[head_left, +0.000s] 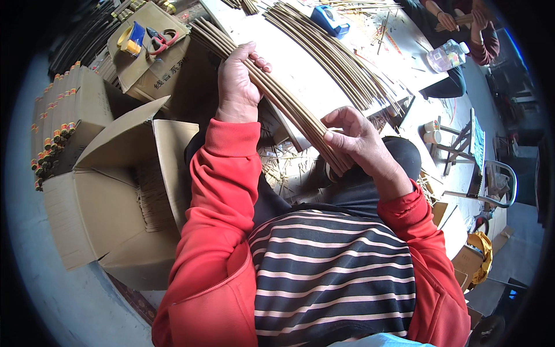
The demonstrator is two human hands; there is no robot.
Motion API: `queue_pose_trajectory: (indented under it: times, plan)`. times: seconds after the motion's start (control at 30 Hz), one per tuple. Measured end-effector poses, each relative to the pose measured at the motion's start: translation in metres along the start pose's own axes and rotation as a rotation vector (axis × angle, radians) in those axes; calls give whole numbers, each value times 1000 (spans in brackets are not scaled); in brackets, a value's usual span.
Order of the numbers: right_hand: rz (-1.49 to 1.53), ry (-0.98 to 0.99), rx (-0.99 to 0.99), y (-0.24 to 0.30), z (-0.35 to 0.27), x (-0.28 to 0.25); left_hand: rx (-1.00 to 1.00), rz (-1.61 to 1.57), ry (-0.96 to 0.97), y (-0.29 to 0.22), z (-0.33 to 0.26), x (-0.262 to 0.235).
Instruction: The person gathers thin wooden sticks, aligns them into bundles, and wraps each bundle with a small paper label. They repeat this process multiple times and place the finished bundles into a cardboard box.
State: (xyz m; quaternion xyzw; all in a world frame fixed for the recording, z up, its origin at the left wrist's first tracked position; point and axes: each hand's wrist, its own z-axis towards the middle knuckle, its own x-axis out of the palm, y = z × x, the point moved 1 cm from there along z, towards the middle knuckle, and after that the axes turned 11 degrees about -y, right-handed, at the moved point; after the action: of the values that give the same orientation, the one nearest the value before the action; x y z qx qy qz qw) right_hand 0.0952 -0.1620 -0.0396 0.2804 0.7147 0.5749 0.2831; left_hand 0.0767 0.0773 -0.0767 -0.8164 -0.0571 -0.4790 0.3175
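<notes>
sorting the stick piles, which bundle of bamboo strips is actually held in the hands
The bundle of strips slanting over the lap, gripped by left hand and right hand; the other pile lies untouched on the table.

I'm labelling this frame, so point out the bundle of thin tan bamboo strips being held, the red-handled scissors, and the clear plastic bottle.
bundle of thin tan bamboo strips (289, 99), head view, mid-length between hands
red-handled scissors (162, 40), head view, handles
clear plastic bottle (446, 55), head view, body

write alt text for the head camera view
A seated person in a red jacket holds a bundle of thin bamboo strips with both hands: left hand gripping mid-bundle, right hand at its near end. An open cardboard box sits to their left, more strips on the white table.
</notes>
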Motion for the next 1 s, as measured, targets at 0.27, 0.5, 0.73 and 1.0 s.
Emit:
queue_pose_trajectory:
  times: [0.27, 0.5, 0.73, 1.0]
  plan:
    - [-655, -167, -439, 13, -14, -7, 47, -17, -53, -3, 3, -6]
    - [-790, -220, -272, 28, -18, -8, 60, -48, -29, -4, 1, -5]
    - [-854, -214, -293, 48, -33, -13, 62, -83, -88, -6, -2, -2]
    - [-1298, -607, -687, 11, -110, -176, 91, -135, -118, -15, 0, 0]
